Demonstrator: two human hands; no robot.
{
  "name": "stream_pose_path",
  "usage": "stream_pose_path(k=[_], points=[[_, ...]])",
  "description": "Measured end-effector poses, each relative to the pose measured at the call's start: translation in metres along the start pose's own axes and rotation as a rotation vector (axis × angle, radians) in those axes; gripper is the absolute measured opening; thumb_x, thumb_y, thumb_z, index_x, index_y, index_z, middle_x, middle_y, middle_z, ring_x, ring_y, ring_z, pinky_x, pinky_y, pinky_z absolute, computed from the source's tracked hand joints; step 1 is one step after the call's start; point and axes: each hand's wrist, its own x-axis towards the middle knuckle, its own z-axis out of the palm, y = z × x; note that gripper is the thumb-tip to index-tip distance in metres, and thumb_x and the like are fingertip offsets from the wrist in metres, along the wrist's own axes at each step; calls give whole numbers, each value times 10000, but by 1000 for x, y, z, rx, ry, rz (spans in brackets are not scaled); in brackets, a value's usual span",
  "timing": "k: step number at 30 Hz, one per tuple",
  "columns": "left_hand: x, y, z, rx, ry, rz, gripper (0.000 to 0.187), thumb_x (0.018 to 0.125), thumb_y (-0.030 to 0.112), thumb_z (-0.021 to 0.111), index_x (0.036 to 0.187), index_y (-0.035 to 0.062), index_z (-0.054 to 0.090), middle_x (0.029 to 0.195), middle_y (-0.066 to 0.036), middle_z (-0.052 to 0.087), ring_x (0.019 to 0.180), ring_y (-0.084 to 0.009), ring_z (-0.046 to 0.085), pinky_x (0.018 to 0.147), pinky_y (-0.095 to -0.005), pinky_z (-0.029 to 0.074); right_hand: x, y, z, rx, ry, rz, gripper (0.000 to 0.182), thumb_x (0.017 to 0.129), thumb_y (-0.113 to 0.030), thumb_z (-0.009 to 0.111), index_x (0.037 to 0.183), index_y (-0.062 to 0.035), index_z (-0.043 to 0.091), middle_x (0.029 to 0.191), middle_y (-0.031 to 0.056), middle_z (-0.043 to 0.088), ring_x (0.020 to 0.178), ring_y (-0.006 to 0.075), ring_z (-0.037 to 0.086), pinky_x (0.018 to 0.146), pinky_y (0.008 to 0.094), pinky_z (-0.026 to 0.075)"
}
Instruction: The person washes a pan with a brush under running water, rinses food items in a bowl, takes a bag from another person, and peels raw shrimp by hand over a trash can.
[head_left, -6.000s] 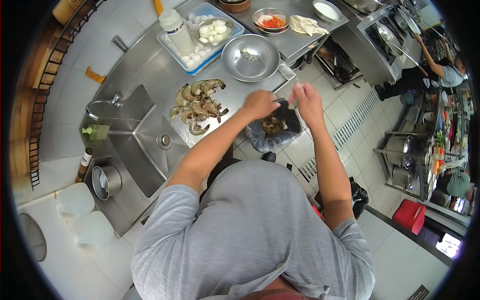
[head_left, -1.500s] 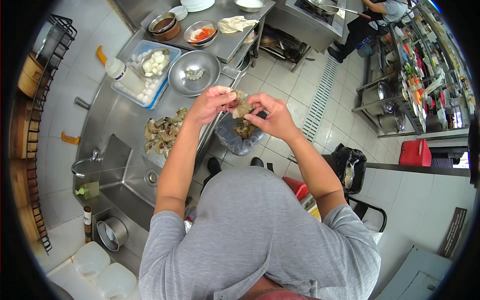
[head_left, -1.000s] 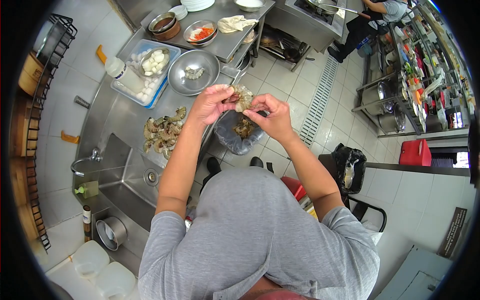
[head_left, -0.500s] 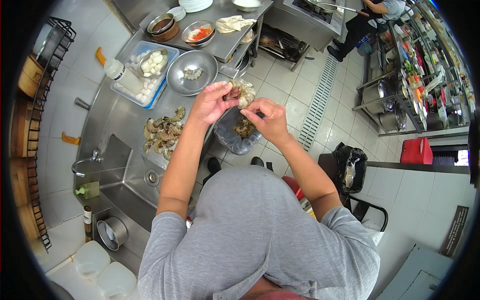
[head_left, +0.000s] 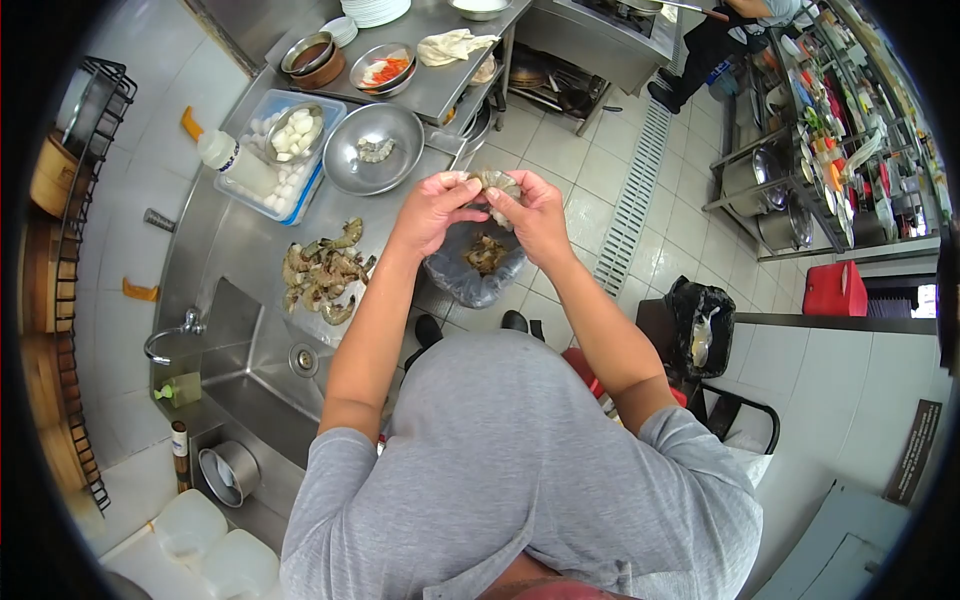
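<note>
Between both hands, a greyish shrimp (head_left: 499, 186) is held up over a bin lined with a plastic bag (head_left: 462, 281). My left hand (head_left: 432, 212) pinches one side of it with thumb and finger. From the other side, my right hand (head_left: 537, 218) grips it, the thumb pressed on its body. Brown shrimp scraps (head_left: 486, 253) lie inside the bin below. A pile of unpeeled shrimp (head_left: 322, 272) rests on the steel counter to the left. Beyond it stands a wide metal bowl (head_left: 345, 165) with a few pale peeled shrimp (head_left: 375, 149) in it.
A blue-edged tub of eggs (head_left: 290, 205) holds a small bowl (head_left: 294, 133) and a white bottle (head_left: 240, 165). The sink (head_left: 265, 365) is at left. A black-bagged bin (head_left: 699, 330) stands right. Another person (head_left: 705, 45) is by the stove, near a loaded shelf rack (head_left: 800, 170).
My right hand has risen to the shrimp and now grips it with the thumb on its body. The left hand still holds the shrimp, turned slightly. The view has shifted a little.
</note>
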Motion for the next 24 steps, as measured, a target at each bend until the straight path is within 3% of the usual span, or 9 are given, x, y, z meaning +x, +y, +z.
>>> stream_pose_path(k=[3,6,9,12,15,18,21,24], points=[[-1,4,0,262,45,-5,166,934,159,673,975,-1,695,927,-71,712,836,-145,683,740,-293,580,-2,1,0,7,93,43,117,894,-61,705,970,16,661,867,3,688,739,37,586,612,210,460],[0,8,2,416,19,1,170,927,149,686,956,-17,702,885,-72,712,794,-138,686,717,-273,573,0,15,-5,-109,178,119,95,851,-37,707,924,16,677,805,28,681,681,58,570,593,255,462],[4,4,2,409,-15,3,164,925,132,685,953,-30,700,876,-79,710,780,-139,686,718,-276,573,5,35,-6,-572,216,-13,89,797,-50,704,845,16,668,757,139,676,626,192,621,595,355,479],[5,-5,-1,374,-14,-3,164,928,124,679,953,-37,697,874,-81,709,783,-140,686,724,-280,573,10,60,-11,-856,223,-199,142,753,-89,717,798,21,639,756,246,635,654,375,631,627,439,486],[5,-12,-6,331,4,-20,163,933,122,672,960,-37,696,881,-88,710,794,-147,689,736,-288,578,6,79,-15,-857,205,-93,166,761,-109,715,770,25,616,785,269,634,719,444,617,651,466,491],[4,-7,-10,219,25,-3,165,938,126,666,972,-32,695,898,-101,712,814,-158,694,751,-297,585,-1,88,-20,-923,159,119,183,757,-135,737,815,19,658,780,236,657,720,406,647,667,443,512],[4,1,-17,169,26,-12,177,941,138,663,983,-31,690,913,-113,715,838,-170,699,767,-305,592,-5,103,-28,-851,74,108,246,745,-165,763,916,3,705,796,197,685,746,373,676,704,423,536],[4,6,-21,177,11,-38,186,943,145,661,985,-34,687,909,-112,715,835,-171,700,769,-306,591,-3,89,-32,-983,-37,197,372,727,-184,788,1056,-26,713,878,166,714,829,339,697,758,400,549]])
